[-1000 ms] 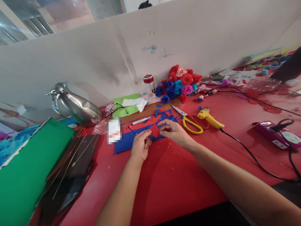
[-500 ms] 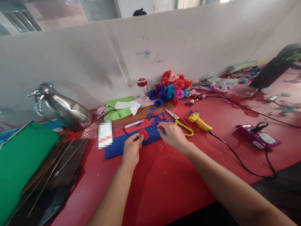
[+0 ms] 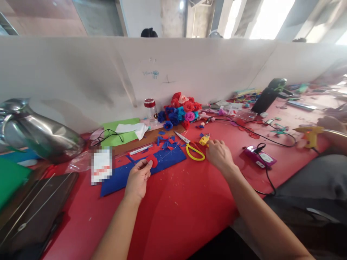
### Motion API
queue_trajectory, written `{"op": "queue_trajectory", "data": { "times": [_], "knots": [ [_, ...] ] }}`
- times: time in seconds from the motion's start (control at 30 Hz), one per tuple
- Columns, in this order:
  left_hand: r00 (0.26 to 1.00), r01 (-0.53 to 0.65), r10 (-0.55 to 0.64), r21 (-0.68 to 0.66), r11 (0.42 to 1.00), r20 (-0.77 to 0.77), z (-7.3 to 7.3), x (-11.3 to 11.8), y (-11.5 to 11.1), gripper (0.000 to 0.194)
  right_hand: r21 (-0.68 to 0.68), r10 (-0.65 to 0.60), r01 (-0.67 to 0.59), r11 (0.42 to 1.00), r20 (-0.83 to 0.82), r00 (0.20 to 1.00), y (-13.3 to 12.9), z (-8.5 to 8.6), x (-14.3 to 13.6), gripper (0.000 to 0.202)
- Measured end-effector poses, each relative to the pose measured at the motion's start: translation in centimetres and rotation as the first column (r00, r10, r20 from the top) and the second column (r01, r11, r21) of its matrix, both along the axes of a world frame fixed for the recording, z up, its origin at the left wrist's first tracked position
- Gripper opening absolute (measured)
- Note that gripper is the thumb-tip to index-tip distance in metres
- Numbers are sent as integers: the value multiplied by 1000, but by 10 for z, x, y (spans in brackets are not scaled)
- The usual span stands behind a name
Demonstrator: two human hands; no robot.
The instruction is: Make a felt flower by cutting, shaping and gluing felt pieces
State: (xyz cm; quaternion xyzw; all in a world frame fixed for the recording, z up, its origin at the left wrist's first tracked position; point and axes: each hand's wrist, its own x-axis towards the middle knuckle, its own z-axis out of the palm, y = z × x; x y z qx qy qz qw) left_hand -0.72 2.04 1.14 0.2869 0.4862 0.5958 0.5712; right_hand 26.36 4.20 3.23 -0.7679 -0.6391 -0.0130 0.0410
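On the nearer yellow plastic glue gun (image 3: pixel 204 140), right hand (image 3: pixel 221 154) has just arrived, grip unclear; left hand (image 3: pixel 137 178) alone now pinches the rounded red papery piece (image 3: pixel 153 161).

Red rounded piece (image 3: pixel 154 161), held by its left edge, yellow glue gun (image 3: pixel 204 140) to its right, apparently on its side

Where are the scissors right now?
In the head view, the scissors lie just right of centre, between the blue sheet and the yellow glue gun at the right hand.
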Motion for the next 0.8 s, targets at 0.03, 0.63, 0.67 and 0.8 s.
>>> {"op": "queue_trajectory", "data": {
  "times": [0.03, 0.63, 0.67, 0.8],
  "knots": [
    [1000, 1, -1, -1, 1000, 4, 0, 0, 0, 43, -16, -39, 39, 999, 13, 999, 4, -4, 11, 31],
    [999, 36, -36, -12, 999, 27, -2, 6, 3, 38, -46, 211, -216, 975, -88, 973, 25, -12, 14, 32],
    [998, 45, -44, -15, 999, 47, -1, 6, 3, 37, -76, 229, -238, 968, -113, 967, 27, -13, 7, 34],
    [986, 71, -63, -46, 996, 157, -2, 6, 4, 34, -140, 215, -237, 961, -160, 964, 36, -12, -3, 37]
  ]
}}
